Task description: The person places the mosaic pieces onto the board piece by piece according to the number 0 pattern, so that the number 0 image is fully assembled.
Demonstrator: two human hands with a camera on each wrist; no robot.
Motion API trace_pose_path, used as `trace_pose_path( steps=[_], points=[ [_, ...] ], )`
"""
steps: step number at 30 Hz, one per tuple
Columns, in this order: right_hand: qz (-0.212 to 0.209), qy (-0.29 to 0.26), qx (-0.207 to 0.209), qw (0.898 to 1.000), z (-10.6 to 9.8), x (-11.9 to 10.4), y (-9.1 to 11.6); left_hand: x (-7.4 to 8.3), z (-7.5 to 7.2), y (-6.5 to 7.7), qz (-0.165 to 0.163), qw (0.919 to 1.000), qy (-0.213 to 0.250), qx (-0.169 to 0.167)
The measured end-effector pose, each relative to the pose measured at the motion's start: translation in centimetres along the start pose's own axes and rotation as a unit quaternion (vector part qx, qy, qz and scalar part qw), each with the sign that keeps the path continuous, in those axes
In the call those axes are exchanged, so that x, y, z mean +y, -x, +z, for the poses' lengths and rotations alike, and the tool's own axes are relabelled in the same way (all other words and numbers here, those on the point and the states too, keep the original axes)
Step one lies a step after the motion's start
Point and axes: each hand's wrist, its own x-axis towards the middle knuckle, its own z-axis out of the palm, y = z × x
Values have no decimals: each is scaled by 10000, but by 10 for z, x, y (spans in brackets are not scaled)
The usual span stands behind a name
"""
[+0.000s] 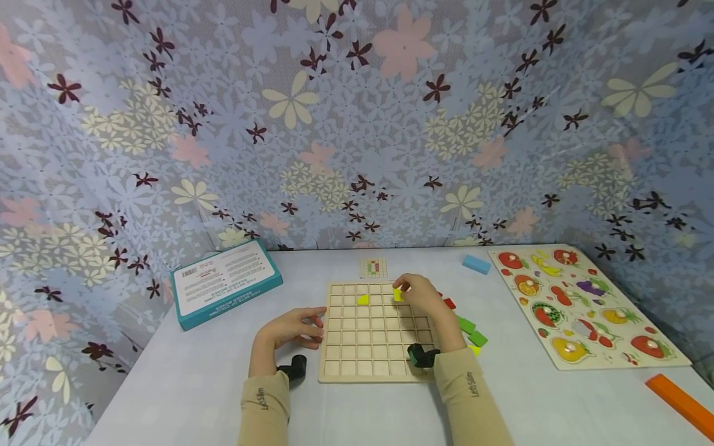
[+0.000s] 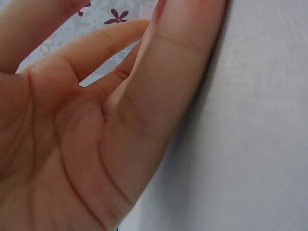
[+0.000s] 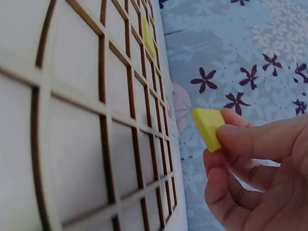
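Note:
A wooden grid board (image 1: 348, 353) lies in front of me, with one yellow tile (image 1: 364, 300) with a slanted side in its upper part. Over the board's upper right, my right hand (image 1: 422, 296) pinches a second yellow tile (image 3: 208, 129) between thumb and fingers, held above the grid in the right wrist view. My left hand (image 1: 290, 328) rests at the board's left edge, fingers loosely bent and holding nothing. Its palm (image 2: 72, 159) fills much of the left wrist view. Behind the board lies a small pattern card (image 1: 372, 267) with red and green squares.
Red tiles (image 1: 449, 303), green tiles (image 1: 478, 338) and a partly hidden yellow one lie right of the board. A teal box (image 1: 225, 282) stands back left. On the right are a fruit puzzle board (image 1: 591, 310), a blue block (image 1: 476, 264) and an orange bar (image 1: 680, 402).

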Motion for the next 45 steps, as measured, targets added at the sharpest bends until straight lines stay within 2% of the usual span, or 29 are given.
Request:
trace_pose_path(
  steps=[3, 4, 8, 14, 27, 45],
  points=[
    [368, -46, 87, 9993, 4, 2, -8, 1, 0, 0, 6, 10000, -17, 13],
    [668, 31, 96, 9977, 2, -13, -4, 1, 0, 0, 10, 10000, -12, 10],
    [807, 233, 265, 9961, 1, -36, 3, 1, 0, -1, 28, 10000, -1, -14],
    [1022, 395, 196, 9938, 7, -37, 0, 1, 1, -1, -8, 10000, -7, 14],
    [1208, 627, 2, 9907, 14, -38, -9, -3, 0, -3, 27, 10000, -58, 66],
    [1137, 1048, -126, 9879, 16, -38, -8, -2, 0, -3, 16, 10000, 4, 43]
  ],
)
